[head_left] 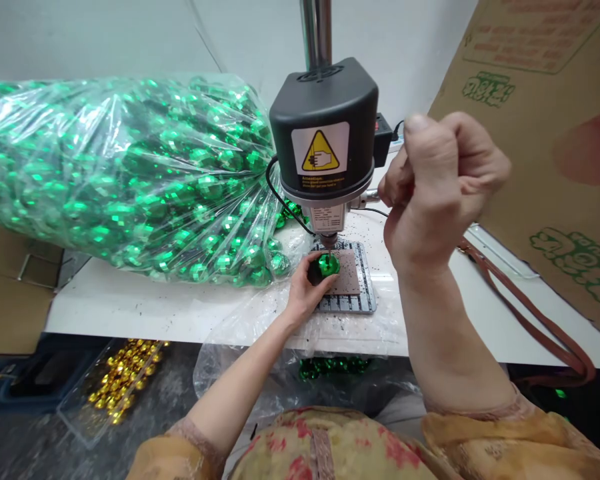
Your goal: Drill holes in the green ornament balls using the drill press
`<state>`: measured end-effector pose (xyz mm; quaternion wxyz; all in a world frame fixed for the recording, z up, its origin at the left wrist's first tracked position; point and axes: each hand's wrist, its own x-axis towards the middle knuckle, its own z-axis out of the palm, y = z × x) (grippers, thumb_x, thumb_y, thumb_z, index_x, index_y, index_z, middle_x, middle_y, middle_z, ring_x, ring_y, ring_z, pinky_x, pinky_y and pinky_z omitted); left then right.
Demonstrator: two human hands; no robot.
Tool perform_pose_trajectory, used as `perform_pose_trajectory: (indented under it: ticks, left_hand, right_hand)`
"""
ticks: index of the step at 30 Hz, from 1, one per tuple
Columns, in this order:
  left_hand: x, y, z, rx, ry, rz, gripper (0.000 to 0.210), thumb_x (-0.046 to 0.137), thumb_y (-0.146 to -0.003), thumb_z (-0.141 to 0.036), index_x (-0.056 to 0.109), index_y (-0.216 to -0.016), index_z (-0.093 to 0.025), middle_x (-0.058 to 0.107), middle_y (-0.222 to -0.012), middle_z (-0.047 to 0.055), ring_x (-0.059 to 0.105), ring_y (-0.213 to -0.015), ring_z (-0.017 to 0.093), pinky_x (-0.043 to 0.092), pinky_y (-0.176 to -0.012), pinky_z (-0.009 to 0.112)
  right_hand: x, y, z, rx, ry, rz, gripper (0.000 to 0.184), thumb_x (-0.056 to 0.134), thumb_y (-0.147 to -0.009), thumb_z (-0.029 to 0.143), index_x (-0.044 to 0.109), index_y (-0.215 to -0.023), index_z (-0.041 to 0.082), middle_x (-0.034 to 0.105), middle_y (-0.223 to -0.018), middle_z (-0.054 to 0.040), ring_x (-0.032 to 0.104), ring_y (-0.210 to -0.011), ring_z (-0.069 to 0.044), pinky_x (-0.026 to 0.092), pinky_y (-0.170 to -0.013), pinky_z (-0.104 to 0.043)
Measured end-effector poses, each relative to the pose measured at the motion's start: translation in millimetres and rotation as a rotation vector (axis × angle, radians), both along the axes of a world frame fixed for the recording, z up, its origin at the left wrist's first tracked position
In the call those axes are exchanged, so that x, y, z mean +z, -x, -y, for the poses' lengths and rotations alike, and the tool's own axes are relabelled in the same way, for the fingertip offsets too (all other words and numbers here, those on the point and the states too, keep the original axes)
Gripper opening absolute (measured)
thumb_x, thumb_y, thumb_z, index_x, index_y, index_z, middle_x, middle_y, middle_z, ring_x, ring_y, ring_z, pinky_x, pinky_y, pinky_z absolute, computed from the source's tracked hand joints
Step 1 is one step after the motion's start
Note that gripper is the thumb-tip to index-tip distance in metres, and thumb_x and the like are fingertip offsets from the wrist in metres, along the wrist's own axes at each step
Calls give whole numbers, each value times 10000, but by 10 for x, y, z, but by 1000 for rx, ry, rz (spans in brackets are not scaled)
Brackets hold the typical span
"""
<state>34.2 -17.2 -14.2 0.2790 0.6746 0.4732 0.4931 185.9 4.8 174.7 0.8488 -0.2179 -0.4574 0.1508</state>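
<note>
Your left hand (305,295) pinches the ball (329,265) over the pad (349,277), under the drill (325,100) — best held steady, fingers clear of the chuck (329,241) — while your right hand (437,183) curls by the lever (371,196), its grip hard to tell.

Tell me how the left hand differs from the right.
The left hand is low, beneath the drill head, while the right hand is raised beside it. The left hand holds a green ball; the right hand is curled shut, its contents hidden. Both are bare.
</note>
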Motion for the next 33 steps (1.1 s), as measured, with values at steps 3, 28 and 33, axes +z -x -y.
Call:
perform_pose_trajectory:
  ticks: [3, 28, 33]
  left_hand:
    - [52, 78, 306, -3, -129, -58, 407, 760, -904, -385, 658, -1277, -260, 689, -1187, 94, 686, -1111, 253, 582, -959, 416]
    - [374, 602, -562, -115, -155, -884, 382, 446, -910, -48, 710, -1146, -191, 720, -1095, 129, 675, -1092, 258, 558, -969, 400]
    - [488, 699, -1090, 43, 104, -1113, 208, 633, -832, -63, 756, -982, -135, 733, -1039, 204, 644, -1114, 353, 521, -965, 458]
  right_hand:
    - [55, -24, -42, 20, 11, 1, 433, 635, -874, 173, 312, -592, 237, 326, -463, 97, 278, -396, -34, 252, -438, -262]
    - [-21, 7, 9, 21, -36, -16, 407, 594, -925, 172, 350, -601, 194, 373, -496, 80, 330, -437, -10, 243, -496, -242]
    - [-43, -2, 0, 11, -58, -5, 408, 620, -922, 191, 378, -594, 187, 379, -485, 83, 338, -436, -15, 245, -497, -249]
